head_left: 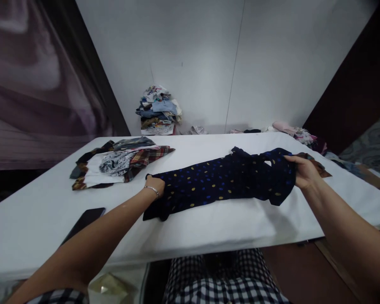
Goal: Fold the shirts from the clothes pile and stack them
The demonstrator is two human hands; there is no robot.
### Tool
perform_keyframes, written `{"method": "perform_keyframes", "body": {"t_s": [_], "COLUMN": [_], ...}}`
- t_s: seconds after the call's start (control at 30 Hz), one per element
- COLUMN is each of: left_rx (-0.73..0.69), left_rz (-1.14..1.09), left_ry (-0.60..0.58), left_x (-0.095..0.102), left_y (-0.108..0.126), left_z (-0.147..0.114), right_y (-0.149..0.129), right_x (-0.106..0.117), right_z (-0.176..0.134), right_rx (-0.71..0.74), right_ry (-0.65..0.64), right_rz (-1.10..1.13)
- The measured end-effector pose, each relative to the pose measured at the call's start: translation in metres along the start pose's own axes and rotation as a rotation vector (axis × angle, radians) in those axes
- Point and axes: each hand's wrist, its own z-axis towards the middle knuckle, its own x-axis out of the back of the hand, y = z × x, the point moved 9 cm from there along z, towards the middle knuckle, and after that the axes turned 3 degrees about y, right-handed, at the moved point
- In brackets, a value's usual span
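A dark navy garment (205, 181) with blue and yellow spots stretches sideways across the white table (240, 228). My left hand (155, 185), a bracelet at its wrist, is closed on the garment's left end. At the other end, my right hand (304, 171) pinches the bunched part, which looks raised off the cloth above a shadow. A small gap in the fabric lets white show through near that hand. Whether the garment is a dress or a long top, I cannot tell.
Folded clothes (114, 164) lie on the table's left side, with a dark phone-like slab (84, 221) nearer me. A brown patterned cloth (316, 164) sits beyond my right hand. Behind the table are a tall clothes stack (160, 109) and more clothes (297, 133).
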Motion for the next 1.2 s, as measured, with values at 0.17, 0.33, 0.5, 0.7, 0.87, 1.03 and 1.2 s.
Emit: {"method": "perform_keyframes", "body": {"t_s": [0.17, 0.33, 0.5, 0.7, 0.87, 1.03, 1.2], "left_rx": [-0.038, -0.310, -0.160, -0.099, -0.058, -0.064, -0.023], "left_rz": [-0.285, -1.123, -1.834, -2.058, -2.111, -2.114, -2.060], "left_ry": [0.069, 0.277, -0.116, -0.188, -0.289, -0.337, -0.342], "left_x": [0.034, 0.092, 0.066, 0.060, 0.074, 0.097, 0.105], "left_y": [0.026, 0.134, 0.200, 0.166, 0.138, 0.127, 0.117], "left_z": [-0.020, -0.047, -0.046, -0.034, -0.023, -0.014, -0.010], "right_y": [0.011, 0.030, 0.080, 0.120, 0.091, 0.049, 0.061], "right_x": [-0.039, -0.109, -0.170, -0.148, -0.062, -0.049, -0.083], "right_z": [-0.013, -0.022, -0.041, -0.035, 0.076, 0.193, 0.277], "right_rx": [-0.236, -0.289, -0.298, -0.309, -0.073, 0.232, 0.277], "right_ry": [0.020, -0.004, -0.188, -0.452, -0.198, 0.038, -0.057], "right_rz": [0.069, 0.211, 0.349, 0.036, -0.578, -1.092, -1.240]}}
